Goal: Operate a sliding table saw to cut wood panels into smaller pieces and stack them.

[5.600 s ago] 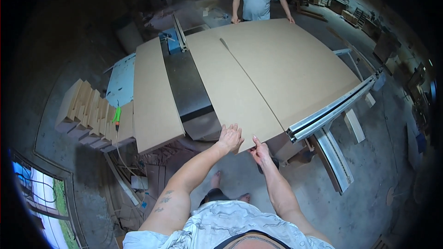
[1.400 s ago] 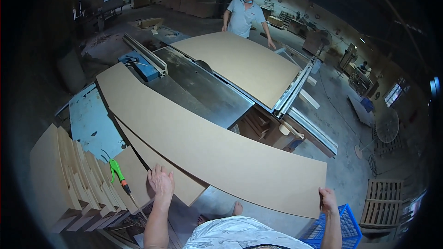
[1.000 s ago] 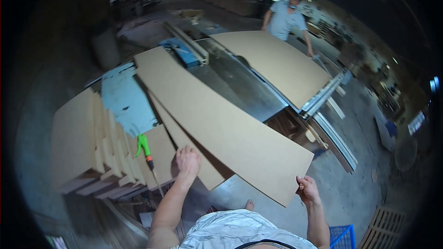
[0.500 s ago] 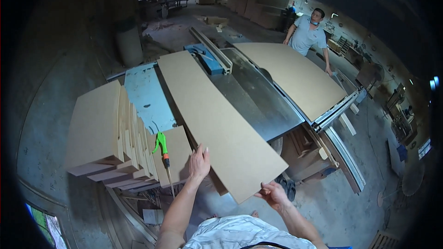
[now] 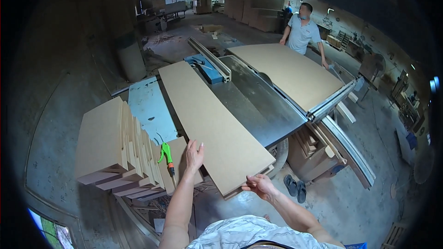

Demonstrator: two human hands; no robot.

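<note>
I hold a long tan fibreboard strip [image 5: 207,120] by its near end. My left hand [image 5: 194,155] lies flat against its left edge. My right hand [image 5: 260,185] grips its near right corner from below. The strip reaches away from me along the left side of the grey saw table [image 5: 258,106], above another board of the same kind. A wider tan panel [image 5: 290,71] lies on the sliding carriage to the right, and a person in a light blue shirt [image 5: 302,30] stands at its far end with a hand on it.
A stepped stack of cut boards [image 5: 115,145] stands at my left, with a green-handled tool [image 5: 165,154] lying on it. A blue fence block [image 5: 203,67] sits on the saw table. Dark sandals [image 5: 295,186] lie on the concrete floor by the machine base.
The long strip has swung from lying across in front of me to pointing away, and has come down at the left of the saw table. Both hands have stayed on its near end.
</note>
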